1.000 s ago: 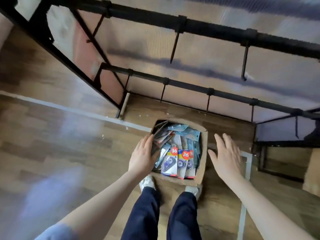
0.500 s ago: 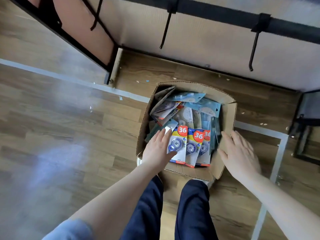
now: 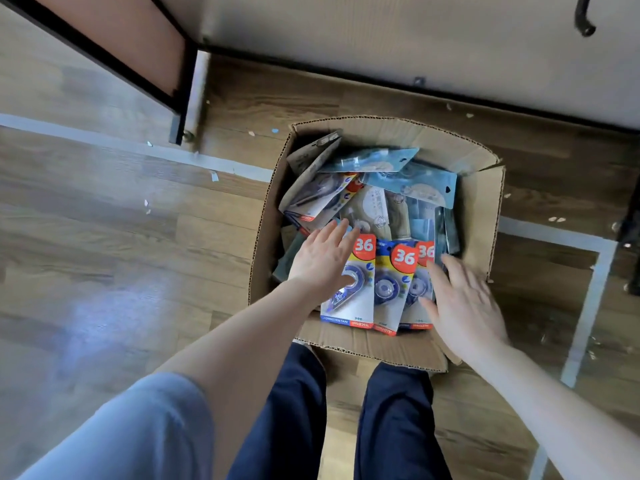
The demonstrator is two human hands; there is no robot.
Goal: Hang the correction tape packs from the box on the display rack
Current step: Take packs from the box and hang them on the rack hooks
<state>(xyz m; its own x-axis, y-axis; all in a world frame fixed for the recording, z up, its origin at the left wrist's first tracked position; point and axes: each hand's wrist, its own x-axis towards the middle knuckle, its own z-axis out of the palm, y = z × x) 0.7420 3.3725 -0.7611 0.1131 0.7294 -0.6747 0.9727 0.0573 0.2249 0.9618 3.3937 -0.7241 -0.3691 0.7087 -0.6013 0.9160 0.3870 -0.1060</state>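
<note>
"36" on three correction tape packs [image 3: 394, 282]

Pretty soft daylight overall, nothing harsh. There's a big bluish-white glare patch on the wood floor [image 3: 86, 306] at lower left. Wide-angle lens bends the edges a lot, and the sleeve [image 3: 131, 431] up close is blurry, corners a bit smeared.

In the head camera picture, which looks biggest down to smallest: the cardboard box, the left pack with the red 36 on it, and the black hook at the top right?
1. cardboard box, by far the largest.
2. left pack with the red 36, partly covered by the left hand.
3. black hook, smallest as seen, though it is cut off by the picture's edge, so its true size is unsure.
</note>
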